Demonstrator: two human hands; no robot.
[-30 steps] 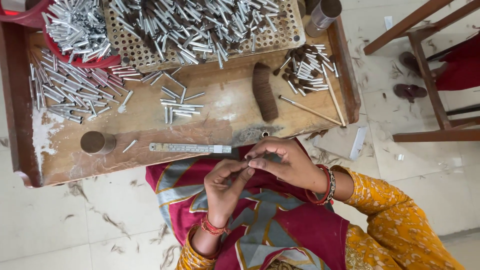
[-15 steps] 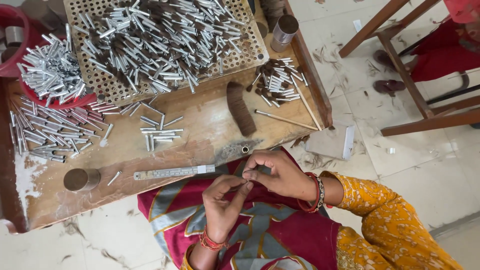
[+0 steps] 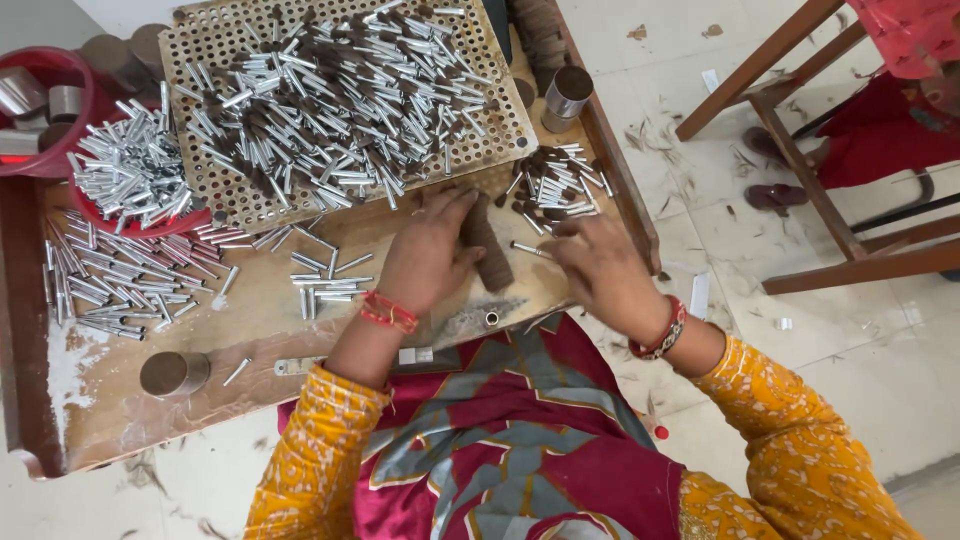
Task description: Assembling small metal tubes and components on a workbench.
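No packages, labels, signs or screens show anywhere on the bench or floor.

One view only, taken from a camera worn on the person's head. It looks almost straight down, slightly forward, over the lap and both forearms onto the low worn wooden work board [image 3: 250, 350]. Range is close: the left hand [image 3: 430, 255] and the right hand [image 3: 600, 270] sit near the frame's centre, the yellow patterned sleeves run off the bottom edge. The far side of the board, with the tan perforated tray [image 3: 200, 40] and the red plastic bowl [image 3: 60, 70], meets the top edge. The right side takes in pale tiled floor [image 3: 850, 380] and brown wooden furniture legs [image 3: 790, 130]. No second view exists, so no shared coverage.
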